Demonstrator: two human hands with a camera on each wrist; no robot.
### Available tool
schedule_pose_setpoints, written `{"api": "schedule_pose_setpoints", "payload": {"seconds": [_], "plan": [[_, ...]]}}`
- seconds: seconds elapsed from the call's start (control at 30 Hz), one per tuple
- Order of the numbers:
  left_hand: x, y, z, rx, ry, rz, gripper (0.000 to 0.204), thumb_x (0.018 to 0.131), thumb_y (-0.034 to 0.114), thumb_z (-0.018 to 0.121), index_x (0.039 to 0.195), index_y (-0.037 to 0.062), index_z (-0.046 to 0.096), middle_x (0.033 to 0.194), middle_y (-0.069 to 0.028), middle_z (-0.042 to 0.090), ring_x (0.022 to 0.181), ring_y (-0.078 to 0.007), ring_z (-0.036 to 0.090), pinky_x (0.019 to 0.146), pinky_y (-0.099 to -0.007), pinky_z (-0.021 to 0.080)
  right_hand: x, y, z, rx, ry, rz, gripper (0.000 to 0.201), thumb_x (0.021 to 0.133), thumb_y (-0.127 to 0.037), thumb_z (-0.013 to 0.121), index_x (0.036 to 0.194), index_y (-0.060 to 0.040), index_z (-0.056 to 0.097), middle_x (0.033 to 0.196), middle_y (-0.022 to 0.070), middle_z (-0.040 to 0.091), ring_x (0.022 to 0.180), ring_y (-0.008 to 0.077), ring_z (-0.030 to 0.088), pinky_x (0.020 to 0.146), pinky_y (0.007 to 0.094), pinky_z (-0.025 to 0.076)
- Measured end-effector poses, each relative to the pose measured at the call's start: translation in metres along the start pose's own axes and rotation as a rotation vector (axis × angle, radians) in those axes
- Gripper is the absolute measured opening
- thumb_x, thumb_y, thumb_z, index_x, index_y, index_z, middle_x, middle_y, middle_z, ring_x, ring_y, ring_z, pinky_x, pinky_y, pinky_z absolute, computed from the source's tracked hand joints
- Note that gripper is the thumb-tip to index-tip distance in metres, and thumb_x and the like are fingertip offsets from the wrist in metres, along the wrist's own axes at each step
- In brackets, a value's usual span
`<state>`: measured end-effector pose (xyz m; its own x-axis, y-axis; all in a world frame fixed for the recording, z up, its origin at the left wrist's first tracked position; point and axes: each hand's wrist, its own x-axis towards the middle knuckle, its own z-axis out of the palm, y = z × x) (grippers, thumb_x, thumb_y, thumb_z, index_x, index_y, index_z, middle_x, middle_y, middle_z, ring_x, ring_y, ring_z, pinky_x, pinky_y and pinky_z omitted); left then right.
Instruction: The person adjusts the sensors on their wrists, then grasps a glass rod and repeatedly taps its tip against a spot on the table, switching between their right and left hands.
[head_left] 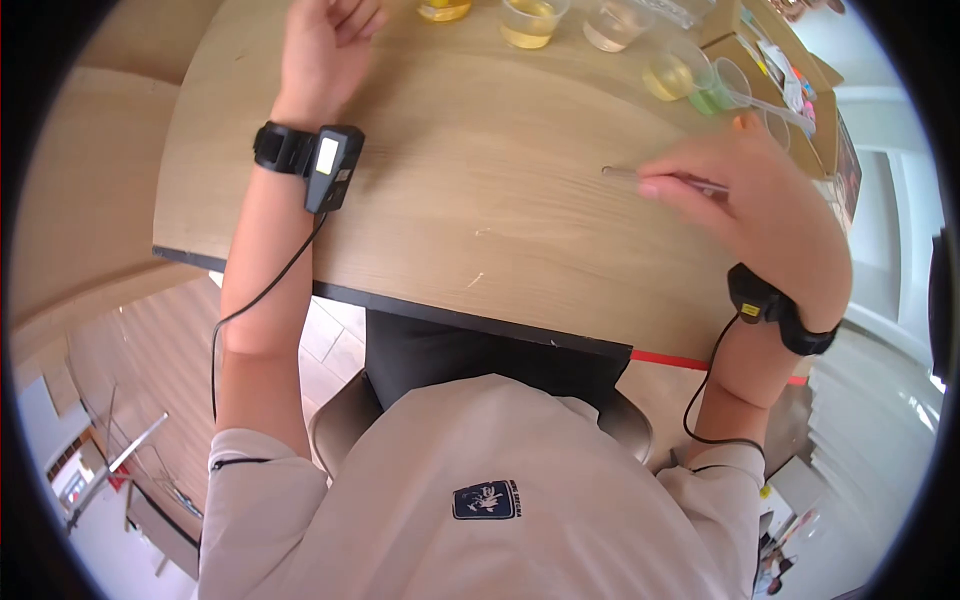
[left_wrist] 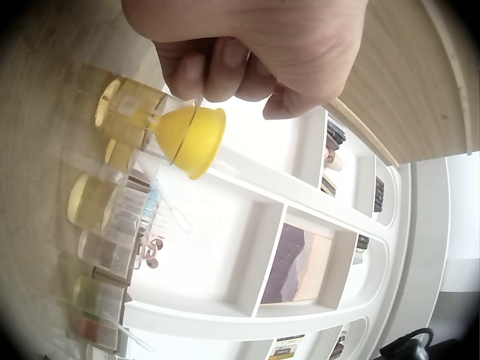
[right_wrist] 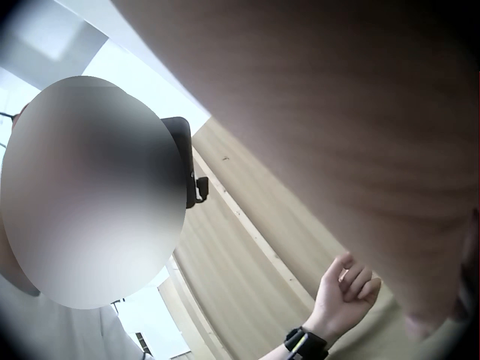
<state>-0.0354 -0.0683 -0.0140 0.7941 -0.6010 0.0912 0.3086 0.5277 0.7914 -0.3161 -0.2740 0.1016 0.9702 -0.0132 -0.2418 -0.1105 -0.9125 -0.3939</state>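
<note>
Clear cups (head_left: pixel 528 22) of yellowish liquid line the far edge of a wooden desk (head_left: pixel 480 200), beside an open cardboard box (head_left: pixel 790 80); a yellow funnel (left_wrist: pixel 191 135) sits near the cups, white shelving (left_wrist: pixel 300 247) beyond.
</note>
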Motion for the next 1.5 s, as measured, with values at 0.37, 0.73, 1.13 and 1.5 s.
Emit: {"api": "schedule_pose_setpoints", "payload": {"seconds": [0.37,0.73,1.13,1.5], "plan": [[-0.002,0.004,0.008,-0.028,0.091,-0.001,0.043,0.102,0.010,0.058,0.067,0.0145,0.033,0.059,0.0044,0.021,0.053,-0.0098,0.017,0.057,-0.0288,0.023,-0.007,0.006,-0.013,0.129,0.051,0.046,0.008,0.095,-0.010,0.068,0.101,-0.0040,0.071,0.081,-0.0020,0.068,0.071,0.0063,0.059,0.064,0.0235,0.047],[-0.003,0.004,0.008,0.006,0.065,0.001,0.042,0.102,0.011,0.058,0.067,0.0150,0.035,0.058,0.0052,0.024,0.053,-0.0091,0.019,0.057,-0.0280,0.023,-0.011,0.023,-0.035,0.098,0.083,0.214,0.010,0.092,-0.006,0.070,0.102,-0.0028,0.067,0.086,0.0004,0.067,0.080,0.0084,0.064,0.069,0.0237,0.051],[-0.002,0.004,0.007,-0.014,0.063,-0.005,0.042,0.101,0.011,0.059,0.067,0.0155,0.036,0.058,0.0053,0.025,0.053,-0.0087,0.020,0.057,-0.0277,0.023,-0.004,0.012,-0.022,0.137,0.198,0.067,0.009,0.091,-0.007,0.072,0.096,-0.0030,0.066,0.084,-0.0010,0.066,0.078,0.0076,0.060,0.068,0.0236,0.048],[-0.002,0.000,0.004,-0.062,0.023,0.005,0.035,0.102,0.018,0.060,0.072,0.0178,0.041,0.058,0.0061,0.027,0.050,-0.0074,0.023,0.048,-0.0259,0.022,0.002,0.009,-0.013,0.166,0.264,-0.053,0.010,0.091,-0.007,0.072,0.095,-0.0047,0.063,0.081,-0.0026,0.061,0.077,0.0049,0.056,0.063,0.0230,0.043]]}}
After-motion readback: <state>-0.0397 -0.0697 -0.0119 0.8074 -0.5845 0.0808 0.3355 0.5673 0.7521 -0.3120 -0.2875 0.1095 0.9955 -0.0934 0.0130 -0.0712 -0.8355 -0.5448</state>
